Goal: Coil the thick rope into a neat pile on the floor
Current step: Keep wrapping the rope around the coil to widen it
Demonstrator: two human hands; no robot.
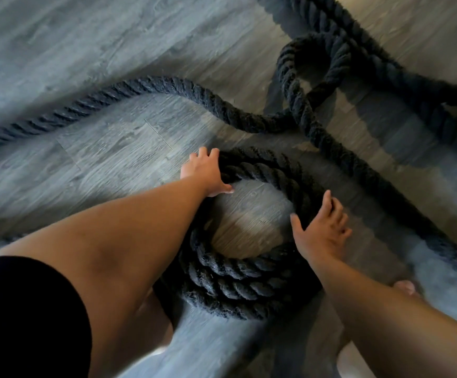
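Observation:
A thick black twisted rope lies on the grey wood-look floor. Part of it is wound into a round coil of about three turns, right in front of me. My left hand rests flat on the coil's upper left, fingers spread outward and thumb on the inner side. My right hand presses on the coil's right side with fingers spread. From the coil, the loose rope runs up to the right into a tangled loop. Another stretch curves away to the left.
My bare toes stand just right of the coil, and my other foot shows under my left arm. More rope strands cross the top right corner. Bare floor lies to the left and at the back left.

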